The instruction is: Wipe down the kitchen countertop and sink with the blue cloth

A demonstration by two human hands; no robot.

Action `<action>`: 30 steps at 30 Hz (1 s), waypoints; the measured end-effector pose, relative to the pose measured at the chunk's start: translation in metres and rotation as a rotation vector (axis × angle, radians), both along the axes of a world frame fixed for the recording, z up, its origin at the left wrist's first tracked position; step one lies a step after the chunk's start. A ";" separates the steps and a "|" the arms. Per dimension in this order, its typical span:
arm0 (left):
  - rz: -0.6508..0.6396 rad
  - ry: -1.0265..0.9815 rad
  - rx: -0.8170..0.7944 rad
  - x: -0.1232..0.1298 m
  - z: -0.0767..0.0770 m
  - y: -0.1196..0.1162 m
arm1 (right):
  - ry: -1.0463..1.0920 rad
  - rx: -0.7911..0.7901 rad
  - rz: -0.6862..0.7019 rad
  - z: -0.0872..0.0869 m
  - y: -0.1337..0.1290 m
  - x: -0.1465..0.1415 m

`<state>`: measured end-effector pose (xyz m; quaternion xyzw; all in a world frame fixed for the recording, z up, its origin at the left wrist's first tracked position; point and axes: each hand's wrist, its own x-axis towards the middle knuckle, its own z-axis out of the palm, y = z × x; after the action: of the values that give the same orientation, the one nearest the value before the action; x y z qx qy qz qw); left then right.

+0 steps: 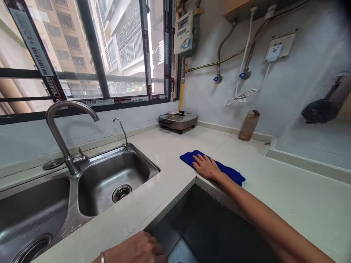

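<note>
My right hand (207, 167) lies flat on a blue cloth (230, 173), its fingers stretched out and slightly apart. The cloth is spread on the white countertop (290, 204), close to the inner corner of the counter. At the bottom of the view, my left hand (139, 248) is closed with curled fingers by the counter's front edge. No object shows in it, and its lower part is cut off by the frame. A metal bracelet (102, 257) circles the left wrist.
Left of my hands is a steel double sink (74, 193) with a large faucet (59, 137) and a small faucet (122, 131). An electric pan (178, 122) and a brown bottle (249, 126) stand against the wall. Hoses and a cable (241, 96) hang above.
</note>
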<state>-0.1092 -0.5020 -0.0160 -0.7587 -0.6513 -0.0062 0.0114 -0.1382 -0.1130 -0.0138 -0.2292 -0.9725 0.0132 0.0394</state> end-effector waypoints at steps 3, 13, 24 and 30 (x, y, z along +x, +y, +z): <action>-0.009 -0.054 0.026 -0.001 0.007 0.001 | -0.006 -0.008 0.216 0.002 -0.050 -0.025; -0.084 -0.030 0.154 0.021 0.027 0.001 | 0.074 -0.160 0.922 0.019 -0.187 -0.005; 0.440 -0.325 0.634 -0.015 0.052 0.005 | 0.357 0.051 1.362 0.001 -0.203 0.003; 0.418 -0.386 0.457 -0.055 0.048 0.010 | 0.619 -0.089 1.127 0.021 -0.104 0.060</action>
<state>-0.1645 -0.4919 0.0325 -0.5721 -0.7641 -0.2922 0.0584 -0.0786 -0.2169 0.0070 0.3300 -0.8858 0.1376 0.2958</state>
